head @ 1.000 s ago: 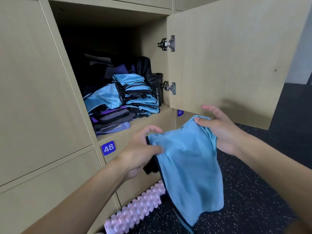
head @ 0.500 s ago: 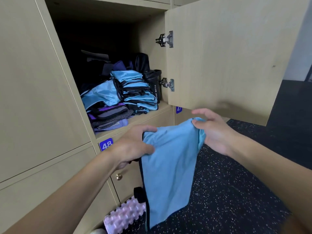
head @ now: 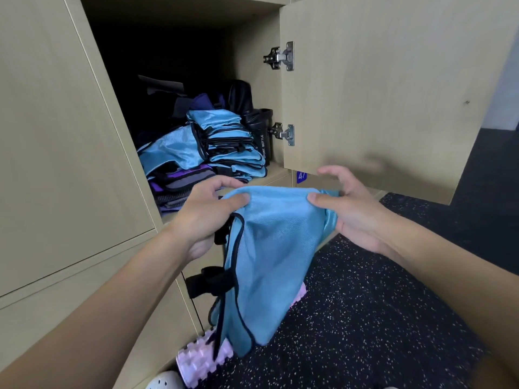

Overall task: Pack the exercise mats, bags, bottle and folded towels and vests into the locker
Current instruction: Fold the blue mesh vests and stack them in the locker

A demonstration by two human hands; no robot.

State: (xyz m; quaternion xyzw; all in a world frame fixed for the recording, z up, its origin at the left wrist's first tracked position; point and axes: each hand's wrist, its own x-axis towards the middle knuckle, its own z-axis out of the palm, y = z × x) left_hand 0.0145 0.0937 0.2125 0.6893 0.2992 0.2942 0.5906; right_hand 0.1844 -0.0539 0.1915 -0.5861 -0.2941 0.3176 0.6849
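Vest (head: 269, 262), blue with black edging, hangs in the air in front of the open locker (head: 252, 51), its top edge just below the shelf lip. Left hand (head: 207, 217) pinches the top left corner, thumb on the near face and fingers curled behind. The right hand (head: 356, 214) pinches the top right corner under its thumb, with the other fingers lifted and loosely curled above the cloth. The top edge runs level, left to right, between the 2 hands. The long axis drops straight down from it, and the lower end hangs over a pink ridged roller (head: 202, 357) on the speckled floor (head: 379, 304). A black strap (head: 209, 282) dangles off the left side

Inside the locker, a stack of folded blue vests (head: 230, 144) sits at the right front, beside a black bottle (head: 262, 136) standing upright against the right wall. Left of the stack, another blue piece lies over purple and grey folded cloths (head: 182, 186) that reach the front lip. Above all of these the compartment is dark, open space. The locker door (head: 379, 94) stands swung out to the right, its lower edge just above the right hand
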